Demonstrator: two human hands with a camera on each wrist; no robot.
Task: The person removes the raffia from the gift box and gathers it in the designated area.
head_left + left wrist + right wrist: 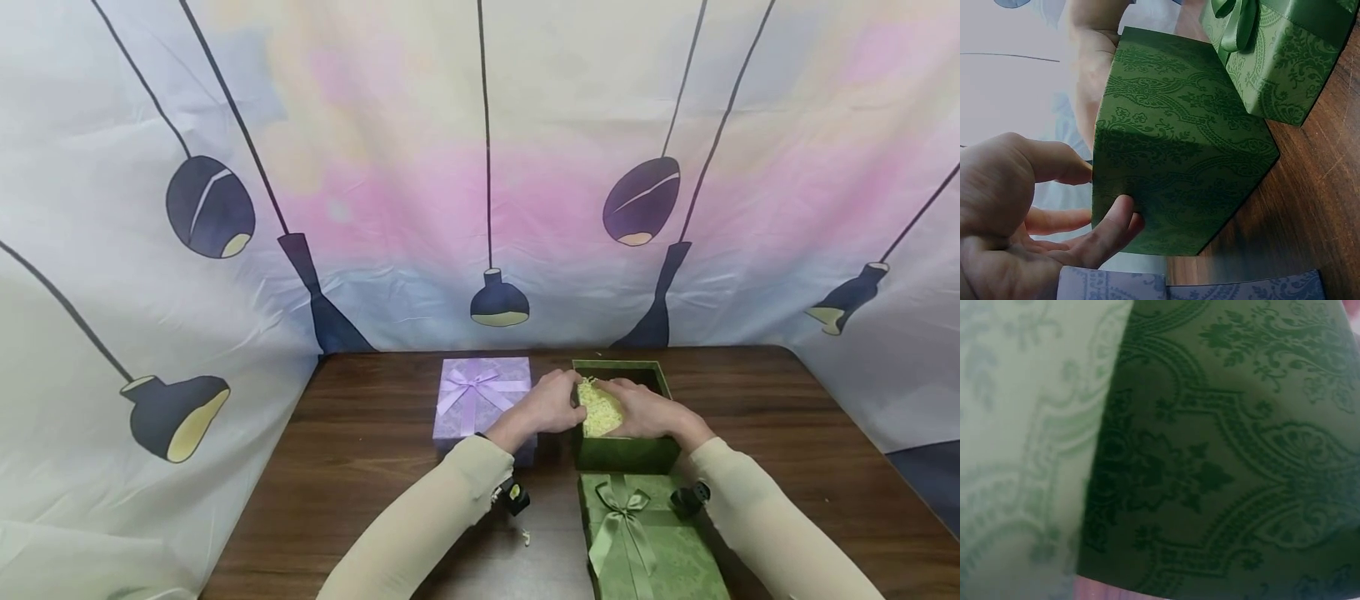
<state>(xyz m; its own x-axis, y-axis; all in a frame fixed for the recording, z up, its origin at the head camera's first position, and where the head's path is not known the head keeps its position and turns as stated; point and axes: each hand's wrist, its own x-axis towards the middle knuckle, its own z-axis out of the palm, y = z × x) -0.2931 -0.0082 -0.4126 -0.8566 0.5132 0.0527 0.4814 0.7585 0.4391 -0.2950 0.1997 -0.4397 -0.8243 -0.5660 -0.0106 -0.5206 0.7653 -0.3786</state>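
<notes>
An uncovered green gift box (626, 455) with a raised leaf pattern stands on the table, holding pale yellow shredded paper (597, 410) toward its left side. At its left rim, my left hand (551, 402) grips the wall; the left wrist view shows the thumb at the rim and other fingers (1119, 212) against the patterned outside. My right hand (645, 410) reaches in from the right, its fingers extended over the shredded paper and its thumb spread apart. Its fingertips are partly hidden. The right wrist view holds only green patterned box surfaces (1210, 462).
A closed lavender gift box (483, 392) with a ribbon bow stands left of the green box. In front lies the green lid (667, 550) with its bow, under the right wrist. A paper shred (527, 537) lies on the brown wooden table (360, 467). A printed cloth hangs behind.
</notes>
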